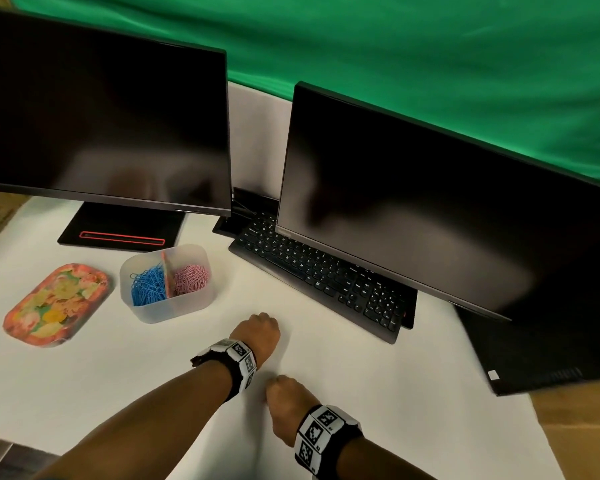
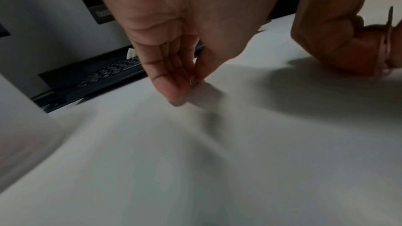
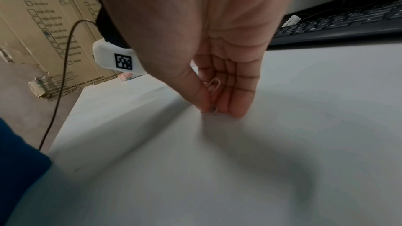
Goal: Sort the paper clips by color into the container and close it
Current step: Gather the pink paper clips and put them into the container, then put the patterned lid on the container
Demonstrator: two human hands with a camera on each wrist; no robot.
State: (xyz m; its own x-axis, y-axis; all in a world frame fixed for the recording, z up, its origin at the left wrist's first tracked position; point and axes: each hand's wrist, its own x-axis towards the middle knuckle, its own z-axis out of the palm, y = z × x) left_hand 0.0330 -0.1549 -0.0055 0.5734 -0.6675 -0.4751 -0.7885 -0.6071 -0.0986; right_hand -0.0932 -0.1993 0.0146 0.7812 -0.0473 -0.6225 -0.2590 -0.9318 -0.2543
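My container (image 1: 168,306) holds blue clips (image 1: 148,285) left, pink clips (image 1: 192,278) right; both my hands (image 1: 257,332) pinch a paper clip (image 3: 214,85) each.

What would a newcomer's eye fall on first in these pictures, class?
Two big dark monitors fill the back of the white table. In front of the left one stands a clear container holding blue clips on its left and pink on its right, with its floral lid lying further left. Nearer, the right hand pinches a pale clip.

container (image 1: 174,306): translucent white
left compartment clips (image 1: 148,285): blue
right compartment clips (image 1: 192,279): pink
lid (image 1: 57,304): orange, yellow, green floral
bench (image 1: 378,393): white
backdrop (image 1: 430,46): green
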